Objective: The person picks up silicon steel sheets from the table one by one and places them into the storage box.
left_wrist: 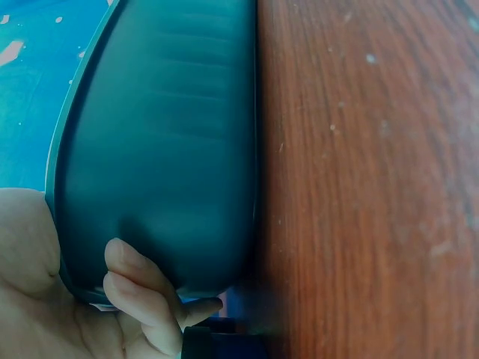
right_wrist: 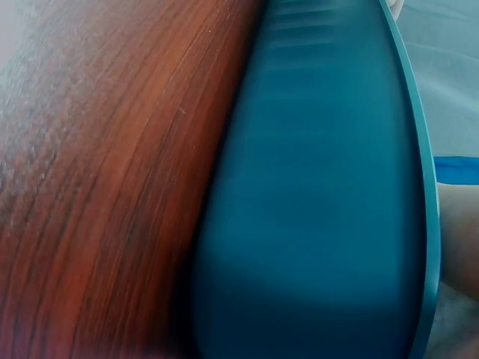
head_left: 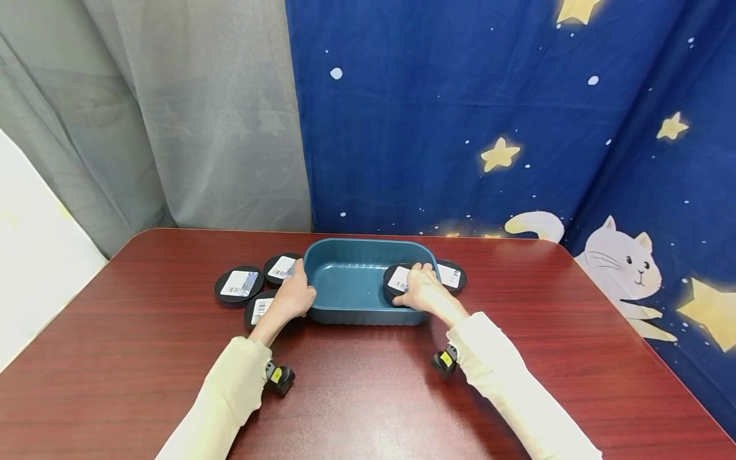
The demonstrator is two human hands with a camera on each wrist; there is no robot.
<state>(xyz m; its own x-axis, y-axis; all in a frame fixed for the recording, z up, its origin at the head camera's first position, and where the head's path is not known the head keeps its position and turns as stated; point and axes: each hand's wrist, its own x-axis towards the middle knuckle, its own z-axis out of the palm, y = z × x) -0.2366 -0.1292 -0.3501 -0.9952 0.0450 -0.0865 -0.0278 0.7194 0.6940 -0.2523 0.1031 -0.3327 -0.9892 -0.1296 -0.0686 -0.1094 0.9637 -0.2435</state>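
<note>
A teal plastic bin with rounded corners stands upright on the table. My left hand grips its left end; in the left wrist view that hand has its fingers bent against the outer wall of the bin. Inside the right end of the bin, my right hand holds a black round disc with a white barcode label, thumb and fingers at its edge. The right wrist view mostly shows the outer side of the bin, which hides most of the right hand.
Beside my left hand lie several black labelled discs: one far left, one behind, one partly under the wrist. Another disc lies just right of the bin. Curtains hang behind the reddish wooden table.
</note>
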